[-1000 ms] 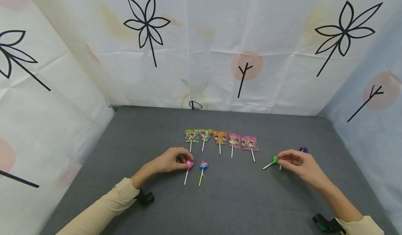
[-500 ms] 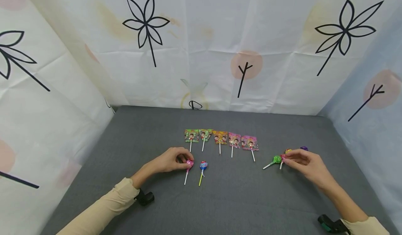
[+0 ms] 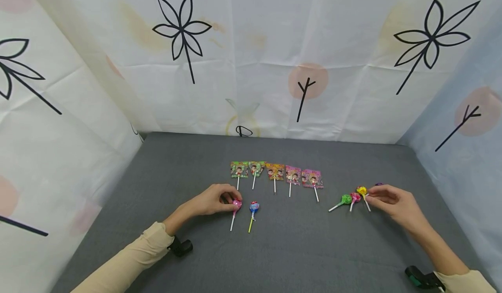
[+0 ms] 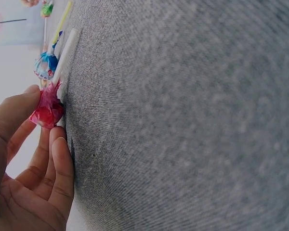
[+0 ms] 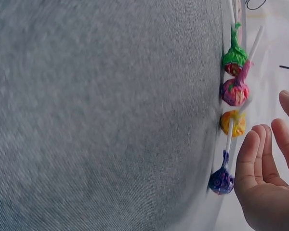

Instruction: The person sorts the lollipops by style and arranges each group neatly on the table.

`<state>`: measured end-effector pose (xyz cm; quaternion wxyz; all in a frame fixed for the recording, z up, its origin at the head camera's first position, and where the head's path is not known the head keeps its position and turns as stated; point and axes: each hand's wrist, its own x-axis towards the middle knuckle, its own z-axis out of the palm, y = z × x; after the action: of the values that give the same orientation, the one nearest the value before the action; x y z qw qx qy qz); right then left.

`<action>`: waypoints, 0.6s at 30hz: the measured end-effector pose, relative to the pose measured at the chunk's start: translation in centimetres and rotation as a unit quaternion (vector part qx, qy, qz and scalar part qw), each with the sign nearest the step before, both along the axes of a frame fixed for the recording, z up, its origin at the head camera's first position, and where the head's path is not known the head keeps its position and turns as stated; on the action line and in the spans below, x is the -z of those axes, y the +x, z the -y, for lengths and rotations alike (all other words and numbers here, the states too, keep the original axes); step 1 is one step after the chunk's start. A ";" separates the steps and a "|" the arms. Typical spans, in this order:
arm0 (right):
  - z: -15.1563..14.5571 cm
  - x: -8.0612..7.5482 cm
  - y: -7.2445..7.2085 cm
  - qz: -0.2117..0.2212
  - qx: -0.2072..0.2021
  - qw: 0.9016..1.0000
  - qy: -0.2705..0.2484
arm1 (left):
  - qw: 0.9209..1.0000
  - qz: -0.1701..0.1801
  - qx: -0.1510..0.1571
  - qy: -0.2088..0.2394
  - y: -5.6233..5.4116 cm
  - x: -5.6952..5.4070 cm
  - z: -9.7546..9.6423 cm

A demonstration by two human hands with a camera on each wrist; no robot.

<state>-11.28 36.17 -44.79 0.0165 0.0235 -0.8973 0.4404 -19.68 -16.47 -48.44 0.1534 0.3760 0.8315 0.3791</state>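
Note:
My left hand (image 3: 215,199) pinches a pink-wrapped lollipop (image 4: 47,108) between thumb and fingers, its white stick angled towards me on the cloth. Just right of it lies a blue lollipop (image 3: 254,207) with a yellow stick. On the right, my right hand (image 3: 396,203) hovers with relaxed fingers beside a yellow lollipop (image 5: 232,123); a gap shows between its thumb and fingertips. A purple lollipop (image 5: 222,180) sits close to those fingers, mostly hidden in the head view. Left of the yellow one are a second pink lollipop (image 3: 355,197) and a green lollipop (image 3: 346,199).
Behind the hands, several flat-wrapped lollipops (image 3: 275,172) form a row, with green, orange and pink wrappers. Everything lies on a grey cloth-covered table (image 3: 290,249). A patterned white curtain (image 3: 266,36) hangs along the back and sides.
My right hand has shifted rightwards from the green lollipop, past the pink one, to beside the yellow one, uncovering the pink and yellow lollipops. The left hand has stayed put.

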 end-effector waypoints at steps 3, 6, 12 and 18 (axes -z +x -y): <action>-0.5 -0.1 -0.1 -0.004 0.003 1.000 -0.003 | 1.000 0.001 0.001 0.000 0.0 0.0 0.0; -1.1 -0.1 -0.3 -0.014 0.002 1.000 -0.012 | 1.000 0.003 -0.001 -0.003 0.0 -0.1 0.0; -2.1 0.2 -0.7 -0.031 0.004 1.000 -0.003 | 1.000 0.004 -0.004 -0.003 0.0 -0.1 0.0; -3.0 0.6 -1.2 -0.031 0.028 0.999 0.028 | 1.000 0.003 -0.003 0.000 0.1 -0.2 0.0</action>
<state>-12.46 39.19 -45.38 0.0557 0.0125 -0.9086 0.4138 -19.62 -16.48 -48.22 0.1548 0.3721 0.8323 0.3806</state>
